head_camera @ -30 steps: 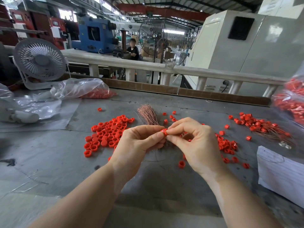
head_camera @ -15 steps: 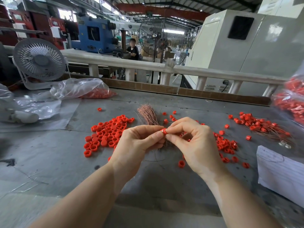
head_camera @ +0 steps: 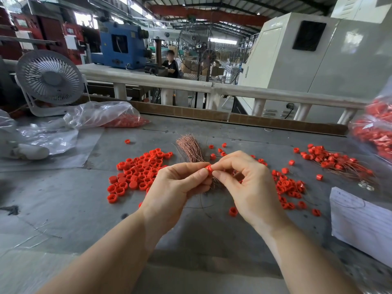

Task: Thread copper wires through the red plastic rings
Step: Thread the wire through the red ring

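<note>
Both hands meet over the middle of the grey table. My left hand (head_camera: 177,183) pinches a red plastic ring (head_camera: 208,167) between thumb and forefinger. My right hand (head_camera: 246,183) pinches at the same ring from the right side; any wire in its fingertips is too thin to make out. A fanned bundle of copper wires (head_camera: 189,148) lies just behind the hands, its near end hidden by them. A pile of loose red rings (head_camera: 137,170) lies to the left. Rings with wires through them (head_camera: 337,162) lie at the right.
More loose rings (head_camera: 289,188) are scattered right of my hands. A desk fan (head_camera: 49,79) and a clear plastic bag of rings (head_camera: 106,115) sit at the back left. A bag of red rings (head_camera: 375,132) and a white paper stack (head_camera: 360,221) lie at the right.
The hands stay together on the ring; fingers shifted only slightly.
</note>
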### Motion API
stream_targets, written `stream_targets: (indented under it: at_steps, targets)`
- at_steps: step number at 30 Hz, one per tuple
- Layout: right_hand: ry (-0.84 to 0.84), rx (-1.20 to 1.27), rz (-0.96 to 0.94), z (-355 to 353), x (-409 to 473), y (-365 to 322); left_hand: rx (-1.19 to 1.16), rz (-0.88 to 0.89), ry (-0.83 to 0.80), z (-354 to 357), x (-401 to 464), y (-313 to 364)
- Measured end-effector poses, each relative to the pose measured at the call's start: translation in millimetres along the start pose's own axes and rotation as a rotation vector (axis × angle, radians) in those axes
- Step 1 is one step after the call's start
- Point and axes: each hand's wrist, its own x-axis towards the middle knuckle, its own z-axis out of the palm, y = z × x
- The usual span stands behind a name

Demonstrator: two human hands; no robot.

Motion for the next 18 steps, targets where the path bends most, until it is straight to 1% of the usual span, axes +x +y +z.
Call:
stream_targets:
  at_steps: [5, 18]
  targets:
    - [0.0, -0.039, -0.037, -0.6, -0.9, 0.3, 0.003, 0.001, 0.009, -0.9, 0.1, -0.8]
    - [0.003, -0.033, 0.03, -0.3, -1.5, 0.6, -0.012, -0.017, -0.003, 3.3, -2.4, 0.1]
